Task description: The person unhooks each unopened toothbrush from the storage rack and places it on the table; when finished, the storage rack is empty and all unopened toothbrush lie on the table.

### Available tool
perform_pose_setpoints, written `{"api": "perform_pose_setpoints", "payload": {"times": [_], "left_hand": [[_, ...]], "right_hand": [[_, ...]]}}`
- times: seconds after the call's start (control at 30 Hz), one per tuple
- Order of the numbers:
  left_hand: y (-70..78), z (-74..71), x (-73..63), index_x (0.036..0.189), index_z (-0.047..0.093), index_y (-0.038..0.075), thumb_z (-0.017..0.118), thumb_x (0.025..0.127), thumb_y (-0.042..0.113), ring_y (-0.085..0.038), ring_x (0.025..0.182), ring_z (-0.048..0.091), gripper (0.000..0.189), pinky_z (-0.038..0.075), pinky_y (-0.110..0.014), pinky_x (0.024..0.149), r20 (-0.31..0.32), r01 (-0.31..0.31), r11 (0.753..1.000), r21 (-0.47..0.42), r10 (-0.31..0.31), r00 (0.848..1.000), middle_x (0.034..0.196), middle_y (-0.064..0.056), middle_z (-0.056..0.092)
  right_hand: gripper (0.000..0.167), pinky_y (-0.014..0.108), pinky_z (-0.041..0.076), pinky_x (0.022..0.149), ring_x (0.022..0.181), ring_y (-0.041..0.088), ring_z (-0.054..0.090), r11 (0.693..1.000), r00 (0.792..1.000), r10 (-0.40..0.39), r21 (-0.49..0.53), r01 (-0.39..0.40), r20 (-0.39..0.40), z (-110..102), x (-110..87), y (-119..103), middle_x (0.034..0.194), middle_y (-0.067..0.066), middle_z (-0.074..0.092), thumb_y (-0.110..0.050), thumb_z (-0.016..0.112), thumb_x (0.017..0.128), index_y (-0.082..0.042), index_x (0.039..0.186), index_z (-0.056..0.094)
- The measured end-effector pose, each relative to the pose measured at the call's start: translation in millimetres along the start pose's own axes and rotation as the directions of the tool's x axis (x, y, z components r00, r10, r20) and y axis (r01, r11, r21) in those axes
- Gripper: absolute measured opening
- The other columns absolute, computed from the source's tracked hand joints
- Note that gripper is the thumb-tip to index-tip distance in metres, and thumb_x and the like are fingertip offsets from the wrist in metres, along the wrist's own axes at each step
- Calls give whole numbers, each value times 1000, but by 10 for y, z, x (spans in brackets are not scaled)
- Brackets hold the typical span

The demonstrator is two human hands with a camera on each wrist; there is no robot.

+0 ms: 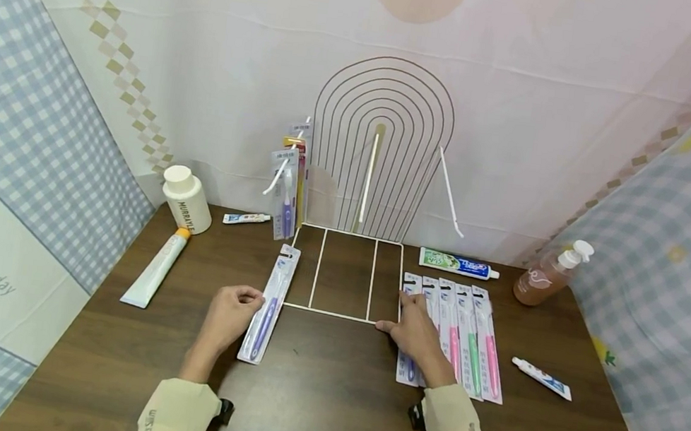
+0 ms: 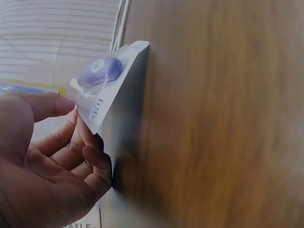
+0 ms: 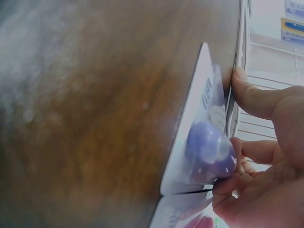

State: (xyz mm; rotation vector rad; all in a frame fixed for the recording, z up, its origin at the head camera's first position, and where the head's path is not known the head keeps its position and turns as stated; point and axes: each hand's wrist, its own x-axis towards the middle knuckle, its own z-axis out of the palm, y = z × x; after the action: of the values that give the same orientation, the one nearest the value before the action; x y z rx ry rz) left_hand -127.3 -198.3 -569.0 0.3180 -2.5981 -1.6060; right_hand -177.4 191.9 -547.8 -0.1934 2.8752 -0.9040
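A packaged purple toothbrush (image 1: 269, 306) lies tilted at the left of the white wire rack's base (image 1: 340, 315). My left hand (image 1: 231, 310) pinches this package's edge between thumb and fingers; its near end (image 2: 97, 114) is raised off the table in the left wrist view. On the right, my right hand (image 1: 416, 329) rests over another packaged purple toothbrush (image 3: 209, 142), the leftmost of a row, partly covering it. Its thumb (image 3: 241, 78) reaches the rack's base wire, and its fingers touch the package without visibly gripping it. Pink and green packaged toothbrushes (image 1: 474, 351) continue the row.
Packaged toothbrushes (image 1: 284, 198) hang on the rack's left hook; its middle hook (image 1: 369, 179) and right hook (image 1: 450, 192) rise beside them. Around stand a white bottle (image 1: 188, 201), a pump bottle (image 1: 546, 277), a white tube (image 1: 156, 269), a toothpaste tube (image 1: 458, 264) and small tubes (image 1: 541, 378).
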Motion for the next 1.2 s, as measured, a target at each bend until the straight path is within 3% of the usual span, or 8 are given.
{"api": "perform_pose_setpoints", "payload": {"times": [0.07,0.17,0.33,0.47,0.63,1.07,1.2], "left_hand": [[-176,-29,123,97,88,9,79,100,18,-10,75,72,13,57,-27,70,2,19,999,30,-19,1000,85,2,83],[-287,-95,215,100,88,8,78,100,20,-13,75,73,16,58,-30,70,-7,34,997,72,-33,999,85,-1,84],[-279,-160,230,103,88,6,75,101,20,-14,73,71,19,58,-31,70,-28,31,987,157,-27,999,85,-2,83],[-271,-154,235,104,89,6,75,102,19,-14,76,71,19,58,-30,71,-24,16,985,174,-12,1000,89,-4,84],[-290,-164,203,108,88,4,77,103,18,-13,79,74,19,59,-29,72,-13,22,988,155,-20,1000,94,-7,86],[-360,-166,157,108,88,8,81,98,15,-12,77,71,14,56,-26,70,-14,25,992,121,-24,1000,87,-1,82],[-383,-150,149,108,89,9,80,96,13,-12,77,72,14,56,-26,69,-23,18,993,117,-16,1000,88,-1,83]], "right_hand": [[97,64,55,112,116,40,64,1000,1000,12,9,-12,12,-61,-32,-82,150,34,53,-32,94,96,11,168,46],[94,64,55,112,116,41,63,999,999,33,0,-33,29,-148,-79,-211,153,35,52,-30,92,98,12,168,45],[97,64,56,111,116,40,63,1000,1000,15,4,-15,15,-85,-6,-97,154,35,52,-31,93,97,11,170,43],[99,62,58,106,110,37,64,1000,1000,-6,3,6,-21,-1,37,48,147,33,54,-31,95,95,12,169,44],[99,59,59,100,100,31,61,1000,1000,1,13,-1,-24,33,24,82,141,31,55,-31,95,94,11,168,46],[99,60,59,106,104,31,61,1000,1000,12,10,-12,-24,65,17,61,144,31,55,-32,96,93,10,168,47],[99,57,59,101,102,31,60,1000,999,20,22,-20,-28,43,-8,8,141,30,55,-35,97,93,9,167,49]]}}
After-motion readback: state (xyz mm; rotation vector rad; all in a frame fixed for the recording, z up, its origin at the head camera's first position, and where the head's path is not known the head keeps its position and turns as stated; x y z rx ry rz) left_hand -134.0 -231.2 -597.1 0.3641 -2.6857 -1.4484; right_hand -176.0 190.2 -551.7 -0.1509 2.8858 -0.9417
